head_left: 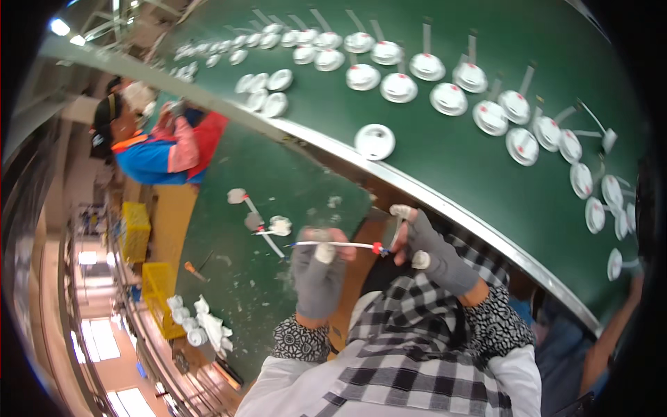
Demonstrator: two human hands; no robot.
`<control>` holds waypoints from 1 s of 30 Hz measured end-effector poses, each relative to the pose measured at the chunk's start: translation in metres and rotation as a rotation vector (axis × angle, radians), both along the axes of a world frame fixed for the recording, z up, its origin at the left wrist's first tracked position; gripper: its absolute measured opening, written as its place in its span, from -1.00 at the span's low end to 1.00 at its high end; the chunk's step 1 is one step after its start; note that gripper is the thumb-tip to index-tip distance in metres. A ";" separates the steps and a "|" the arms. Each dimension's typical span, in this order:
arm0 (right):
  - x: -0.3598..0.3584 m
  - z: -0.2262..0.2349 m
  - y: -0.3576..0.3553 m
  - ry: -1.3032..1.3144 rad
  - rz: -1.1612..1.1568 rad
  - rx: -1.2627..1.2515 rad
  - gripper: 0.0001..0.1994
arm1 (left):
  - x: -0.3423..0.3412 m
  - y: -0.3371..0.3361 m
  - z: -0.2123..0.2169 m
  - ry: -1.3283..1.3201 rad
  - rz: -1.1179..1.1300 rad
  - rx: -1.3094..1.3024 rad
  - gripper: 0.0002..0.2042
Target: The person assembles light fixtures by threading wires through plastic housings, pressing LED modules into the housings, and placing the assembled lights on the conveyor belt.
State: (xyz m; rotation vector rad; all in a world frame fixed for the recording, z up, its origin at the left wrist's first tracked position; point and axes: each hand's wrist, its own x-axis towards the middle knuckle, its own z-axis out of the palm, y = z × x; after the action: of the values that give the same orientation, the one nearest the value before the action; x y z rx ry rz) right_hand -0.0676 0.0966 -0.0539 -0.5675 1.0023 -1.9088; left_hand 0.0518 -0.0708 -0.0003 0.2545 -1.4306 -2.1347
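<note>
Dressed, closest to the lens, in checked black-and-white cloth (403, 372). Holding a thin white tube (351, 244) crosswise in the grey-gloved left hand (320, 270), between thumb and fingers, with blue tip (293, 244) out to the left. Curling the fingers of the right hand (439, 256) narrowly just beside the red-collared end (378, 248); cannot tell whether pinching it. Near a green table (236, 306).

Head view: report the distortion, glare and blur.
Head view, distortion: the lens bows the long metal edge, and the corners go black; head view, glare: the windows and ceiling lamp burn out white; head view, blur: the co-worker looks smeared, while the white tube has a readable outline.
</note>
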 end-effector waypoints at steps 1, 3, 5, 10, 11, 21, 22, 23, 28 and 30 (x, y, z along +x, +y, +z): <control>-0.001 -0.001 0.002 0.081 -0.087 -0.066 -0.21 | -0.006 0.017 -0.006 -0.083 -0.063 0.228 -0.85; -0.001 0.013 0.025 0.046 -0.208 -0.082 -0.38 | -0.012 0.037 -0.017 -0.181 -0.142 0.474 -0.83; 0.000 0.015 0.054 -0.130 -0.184 0.125 -0.63 | -0.016 0.051 -0.022 -0.446 -0.300 0.592 -0.82; -0.006 0.011 0.098 -0.167 -0.272 0.196 -0.76 | 0.004 0.059 0.005 -0.474 -0.720 -0.611 -0.77; -0.001 0.010 0.102 -0.174 -0.282 0.206 -0.76 | -0.007 0.064 0.002 -0.474 -0.734 -0.602 -0.77; 0.000 0.032 0.135 0.194 -0.012 0.582 -0.76 | -0.045 0.072 -0.015 -0.761 -1.094 -0.312 -0.68; -0.003 0.034 0.136 0.195 -0.016 0.582 -0.76 | -0.052 0.068 -0.014 -0.853 -1.163 -0.244 -0.70; -0.005 0.036 0.137 0.114 -0.014 0.635 -0.75 | -0.055 0.065 -0.014 -0.852 -1.162 -0.248 -0.70; -0.009 0.025 0.150 -0.220 -0.389 0.579 -0.72 | -0.057 0.044 -0.017 -0.513 -0.918 -0.993 -0.83; -0.008 0.022 0.152 -0.190 -0.380 0.577 -0.72 | -0.058 0.039 -0.007 -0.538 -0.896 -1.077 -0.83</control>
State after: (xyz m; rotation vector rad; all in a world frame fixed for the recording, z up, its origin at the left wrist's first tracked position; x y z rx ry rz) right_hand -0.0761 0.2487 -0.0322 0.1453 1.5295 -1.8184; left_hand -0.0062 -0.0320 -0.0074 -0.3201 -3.2125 -1.4892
